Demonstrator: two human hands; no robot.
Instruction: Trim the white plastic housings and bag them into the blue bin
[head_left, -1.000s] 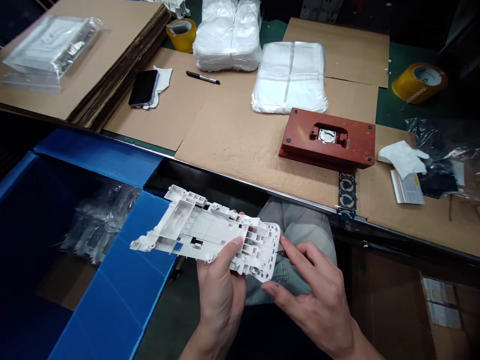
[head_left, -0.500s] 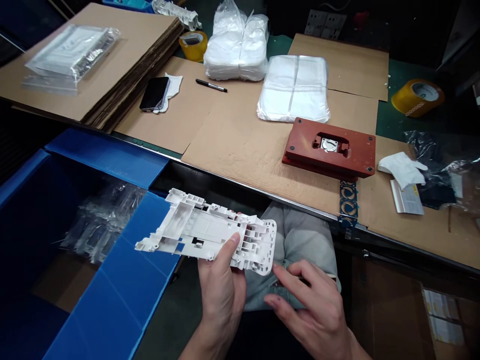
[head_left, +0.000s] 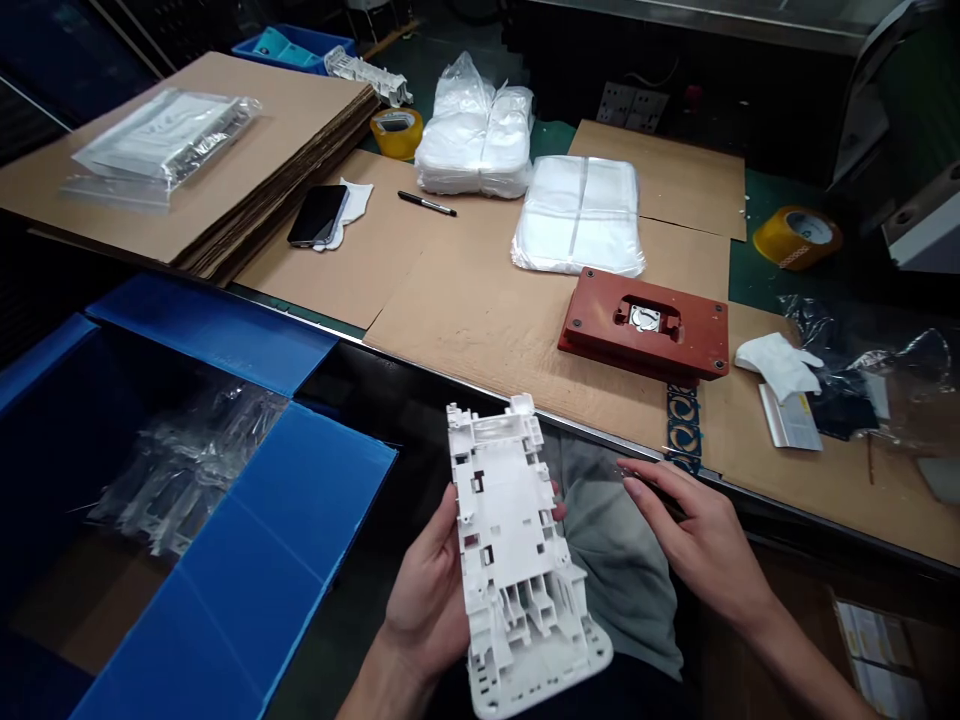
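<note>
Two yellow tape rolls lie beyond the hands, one (head_left: 397, 133) far ahead of the left hand (head_left: 427, 600), the other (head_left: 797, 238) ahead and rightward of the right hand (head_left: 705, 535). Well ahead of the left hand sit a tall bundle of white bags (head_left: 476, 150) and a flatter bundle (head_left: 577, 215), with a black pen (head_left: 427, 204) and a phone (head_left: 319, 215) to their left. Nearer, a red block (head_left: 645, 325) stands ahead of the right hand, a dark perforated strip (head_left: 683, 425) at its near side. The table edge (head_left: 480, 385) crosses between the hands and that block. Left of the left hand spreads a blue flap (head_left: 300, 520).

Clasped in the left hand is a white plastic frame (head_left: 510, 510), thumb along its left side, fingertips showing past its right. It lies to the left of the right hand, apart from it; those fingers are pinched around a slim dark object (head_left: 667, 500), mostly hidden.

Long and narrow, the frame tilts slightly, its flat middle pierced by small rectangular openings, its near end ribbed and finishing in a rounded, slotted lip.
</note>
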